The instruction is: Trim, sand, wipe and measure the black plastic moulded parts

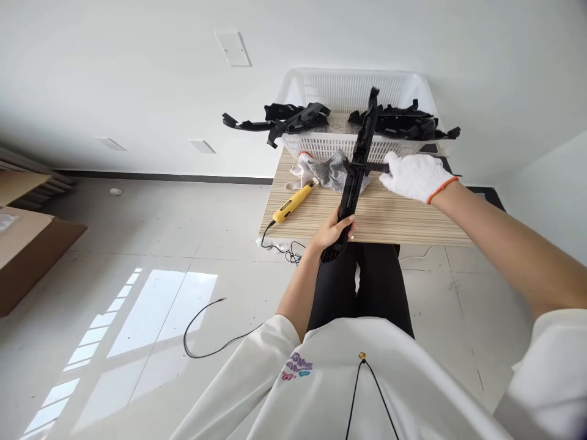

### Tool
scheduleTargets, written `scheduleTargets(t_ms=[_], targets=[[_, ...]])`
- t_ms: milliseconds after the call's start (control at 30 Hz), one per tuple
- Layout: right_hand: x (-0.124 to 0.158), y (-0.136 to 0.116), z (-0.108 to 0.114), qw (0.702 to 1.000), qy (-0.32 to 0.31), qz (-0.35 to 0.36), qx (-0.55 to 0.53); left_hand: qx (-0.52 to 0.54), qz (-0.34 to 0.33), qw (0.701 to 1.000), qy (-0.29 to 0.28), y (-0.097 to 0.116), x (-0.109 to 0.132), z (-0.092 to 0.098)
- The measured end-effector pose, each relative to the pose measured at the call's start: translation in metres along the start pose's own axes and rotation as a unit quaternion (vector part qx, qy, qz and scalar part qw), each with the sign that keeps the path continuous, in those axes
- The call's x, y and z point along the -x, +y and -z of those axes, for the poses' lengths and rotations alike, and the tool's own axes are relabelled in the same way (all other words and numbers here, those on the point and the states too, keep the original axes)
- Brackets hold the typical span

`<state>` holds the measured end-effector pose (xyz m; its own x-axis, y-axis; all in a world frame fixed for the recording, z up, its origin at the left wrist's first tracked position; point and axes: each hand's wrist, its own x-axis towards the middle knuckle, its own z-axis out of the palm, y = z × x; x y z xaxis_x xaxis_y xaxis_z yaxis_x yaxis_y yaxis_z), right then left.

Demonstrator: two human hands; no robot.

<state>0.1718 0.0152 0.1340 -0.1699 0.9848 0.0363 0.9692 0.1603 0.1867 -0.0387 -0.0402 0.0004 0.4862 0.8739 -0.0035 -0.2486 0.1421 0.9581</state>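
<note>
My left hand (337, 229), bare, is closed around the lower end of a long black plastic part (360, 165), which is tilted up and away from me over the table edge. My right hand (415, 176) wears a white knit glove with an orange cuff. It is closed on a slim black-handled tool (376, 167), whose tip lies across the middle of the part. The tool's exact kind does not show. Beyond the part, a white plastic basket (316, 146) bears black plastic parts (298, 119) on its left and more black parts (408, 122) on its right.
A yellow corded tool (292, 203) lies on the left of the wood-grain table (413, 223), beside a white glove (302, 171) and a grey cloth (331, 171). Its cord hangs off the edge. A black cable (197, 356) and a cardboard box (32, 256) are on the floor.
</note>
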Motion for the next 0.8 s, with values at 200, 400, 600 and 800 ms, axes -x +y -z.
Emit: scheduleTargets(t_ms=[200,400,600,800], targets=[[0.01,0.007,-0.005,1.0,-0.021,-0.008,-0.021,-0.002,-0.026,0.998,-0.054,0.0,0.004,0.004],[0.02,0.0,-0.009,0.999,0.02,-0.034,0.007,0.004,0.011,0.999,-0.052,-0.001,0.003,0.006],[0.021,-0.008,-0.014,0.998,0.03,-0.057,0.005,-0.015,0.046,0.999,0.002,-0.006,0.001,0.005],[0.028,-0.012,-0.008,0.993,0.095,-0.057,-0.048,-0.035,0.029,0.998,0.049,-0.006,0.004,-0.003]])
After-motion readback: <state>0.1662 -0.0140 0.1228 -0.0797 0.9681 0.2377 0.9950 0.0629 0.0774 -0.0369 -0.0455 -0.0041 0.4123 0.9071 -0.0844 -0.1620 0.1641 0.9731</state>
